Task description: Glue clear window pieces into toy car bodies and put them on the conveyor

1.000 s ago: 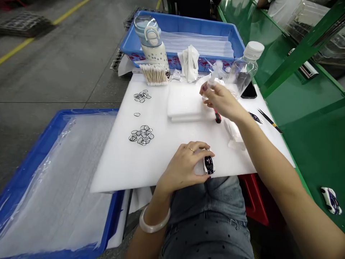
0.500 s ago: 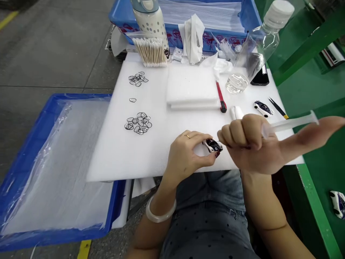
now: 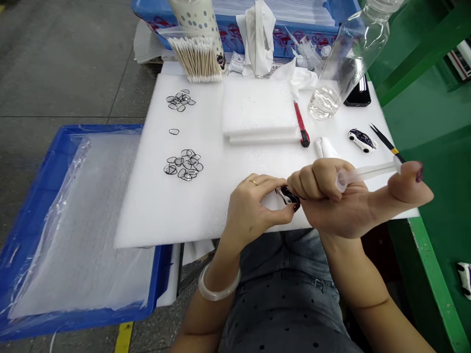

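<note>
Head view: the left hand [image 3: 252, 211] grips a small toy car [image 3: 288, 195] over a white foam board [image 3: 154, 211]. Just beside the car, the right hand [image 3: 331, 196] has its grip closed around a plastic syringe [image 3: 368, 170].

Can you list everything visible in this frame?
foam board: 1, white, centre
black-rimmed loops: three clusters, black, left of board
cotton swabs: one bundle, tan, back of board
craft knife: 1, red, on board
water bottle: 1, clear, back right
phone: 1, black, beside bottle
tweezers: 1, black, right of board
loose model car: 1, white, on board
bench model car: 1, white, green bench at right
plastic-lined crate: 1, blue, left
syringe: 1, clear, in right hand
left hand: ring, bangle, holding held model car
</note>
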